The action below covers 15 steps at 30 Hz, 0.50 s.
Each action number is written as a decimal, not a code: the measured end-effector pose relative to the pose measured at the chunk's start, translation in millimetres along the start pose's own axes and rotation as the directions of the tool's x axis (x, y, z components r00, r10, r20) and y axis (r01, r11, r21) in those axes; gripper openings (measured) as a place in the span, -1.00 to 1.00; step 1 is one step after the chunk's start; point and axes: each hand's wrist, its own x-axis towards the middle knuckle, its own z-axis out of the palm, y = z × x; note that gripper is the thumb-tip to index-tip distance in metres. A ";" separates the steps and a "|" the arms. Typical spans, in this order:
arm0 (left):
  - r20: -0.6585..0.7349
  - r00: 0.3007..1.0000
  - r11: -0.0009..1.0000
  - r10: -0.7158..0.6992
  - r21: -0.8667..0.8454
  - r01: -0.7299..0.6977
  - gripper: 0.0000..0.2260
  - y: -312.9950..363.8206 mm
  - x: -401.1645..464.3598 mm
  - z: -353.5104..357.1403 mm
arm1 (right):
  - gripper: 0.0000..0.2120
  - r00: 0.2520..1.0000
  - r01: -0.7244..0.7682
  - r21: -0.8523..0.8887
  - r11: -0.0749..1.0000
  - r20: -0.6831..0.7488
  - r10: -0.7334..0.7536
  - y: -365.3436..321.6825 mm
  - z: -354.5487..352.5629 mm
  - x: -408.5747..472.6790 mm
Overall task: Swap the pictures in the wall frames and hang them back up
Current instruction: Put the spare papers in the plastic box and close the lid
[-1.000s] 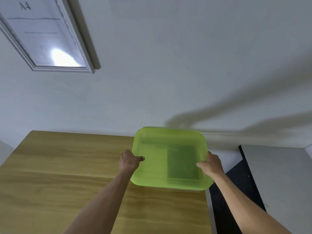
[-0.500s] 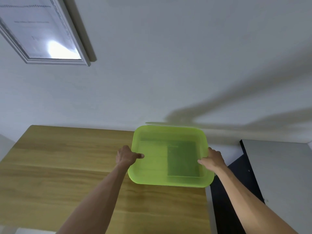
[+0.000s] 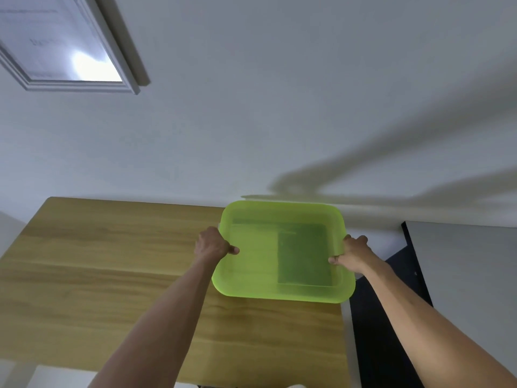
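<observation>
A translucent lime-green plastic bin (image 3: pixel 251 264) is over the right end of the wooden table (image 3: pixel 112 261), close to the white wall. My left hand (image 3: pixel 212 245) grips its left rim, thumb inside. My right hand (image 3: pixel 354 252) grips its right rim. A darker rectangular patch (image 3: pixel 305 253) shows through the bin's right half; I cannot tell what it is. A white picture frame (image 3: pixel 84 82) with a glare spot on its glass hangs on the wall at the upper left, partly cut off.
A grey surface (image 3: pixel 470 275) with a black edge stands to the right of the table, with a dark gap (image 3: pixel 372 331) between them. Shadows of my arms fall on the wall (image 3: pixel 279 107) above the bin.
The bin and both hands have shifted slightly toward the wall and the table's right end. The view has tipped, so the frame sits higher in the picture.
</observation>
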 end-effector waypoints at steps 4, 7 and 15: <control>-0.023 0.991 0.969 0.131 0.215 -0.123 -0.19 15.5 3.3 3.8 | -0.22 1.000 0.029 -0.171 0.985 -0.002 -0.030 -19.0 -0.2 -4.2; 0.110 0.932 0.862 0.346 0.356 -0.362 -0.06 23.8 11.5 12.3 | -0.06 0.982 0.189 -0.179 0.966 0.052 -0.183 -36.3 16.7 -10.7; 0.081 0.826 0.731 0.558 0.423 -0.535 -0.22 -6.0 13.0 65.7 | -0.16 0.887 0.251 -0.296 0.922 -0.311 -0.342 -30.5 70.3 1.1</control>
